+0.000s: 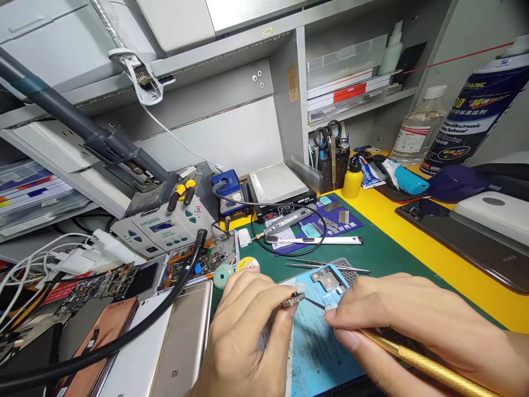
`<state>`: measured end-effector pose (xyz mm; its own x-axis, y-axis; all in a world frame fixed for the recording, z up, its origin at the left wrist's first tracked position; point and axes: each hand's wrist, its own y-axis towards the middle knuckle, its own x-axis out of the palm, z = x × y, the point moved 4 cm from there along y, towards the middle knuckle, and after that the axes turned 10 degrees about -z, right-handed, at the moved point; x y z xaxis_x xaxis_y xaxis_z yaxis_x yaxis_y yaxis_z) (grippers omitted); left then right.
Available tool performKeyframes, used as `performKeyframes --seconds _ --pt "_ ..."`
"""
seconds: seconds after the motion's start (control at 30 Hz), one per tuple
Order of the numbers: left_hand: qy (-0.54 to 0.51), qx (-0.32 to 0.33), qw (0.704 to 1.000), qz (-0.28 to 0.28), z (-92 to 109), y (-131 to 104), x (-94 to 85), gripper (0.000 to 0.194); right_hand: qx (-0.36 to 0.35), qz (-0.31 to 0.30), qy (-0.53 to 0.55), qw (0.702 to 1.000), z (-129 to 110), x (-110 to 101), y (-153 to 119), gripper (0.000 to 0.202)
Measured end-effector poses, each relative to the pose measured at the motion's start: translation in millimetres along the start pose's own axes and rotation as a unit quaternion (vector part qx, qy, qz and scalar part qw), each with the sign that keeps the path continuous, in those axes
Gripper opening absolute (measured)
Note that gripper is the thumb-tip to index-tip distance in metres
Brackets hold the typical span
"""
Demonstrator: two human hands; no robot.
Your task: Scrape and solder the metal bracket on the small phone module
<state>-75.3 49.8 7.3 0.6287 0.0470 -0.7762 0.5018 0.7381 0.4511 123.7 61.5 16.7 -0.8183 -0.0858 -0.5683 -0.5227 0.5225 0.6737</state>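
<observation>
Between thumb and index finger, my left hand pinches a small metallic electronic part; its exact kind is too small to tell. My right hand is closed around a gold precision knife with a knurled handle. The knife's thin dark tip points left and reaches the edge of the small part, or very near it. Below both hands lies a worn blue work pad. On its far end rests a small circuit board with silver shields.
Metal tweezers and a black-and-white brush lie beyond the hands on the green mat. Phones and a black hose crowd the left. A hot-air station and heating plate stand behind.
</observation>
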Motion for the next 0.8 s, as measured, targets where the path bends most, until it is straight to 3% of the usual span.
performKeyframes --seconds 0.13,0.33,0.43,0.53,0.6,0.8 --pt "-0.011 -0.016 1.0 0.003 -1 0 0.2 0.026 0.015 -0.001 -0.007 1.0 -1 0 -4 0.033" --pt "-0.071 -0.08 0.994 -0.007 0 1 -1.4 0.017 0.16 -0.019 0.011 0.987 4 0 -1 0.021" --pt "-0.106 -0.117 0.987 -0.011 1 2 -2.7 0.013 0.276 -0.036 0.095 0.956 15 -1 2 0.012" --pt "-0.153 -0.161 0.975 -0.013 2 2 -4.2 0.017 0.358 -0.068 0.213 0.907 26 2 0 0.021" --pt "-0.195 -0.206 0.959 -0.021 1 2 -4.5 0.026 0.371 -0.073 0.258 0.889 29 4 -1 0.025" --pt "-0.285 -0.336 0.897 -0.043 -1 -1 -5.0 0.043 0.362 -0.056 0.269 0.891 30 5 1 0.027"
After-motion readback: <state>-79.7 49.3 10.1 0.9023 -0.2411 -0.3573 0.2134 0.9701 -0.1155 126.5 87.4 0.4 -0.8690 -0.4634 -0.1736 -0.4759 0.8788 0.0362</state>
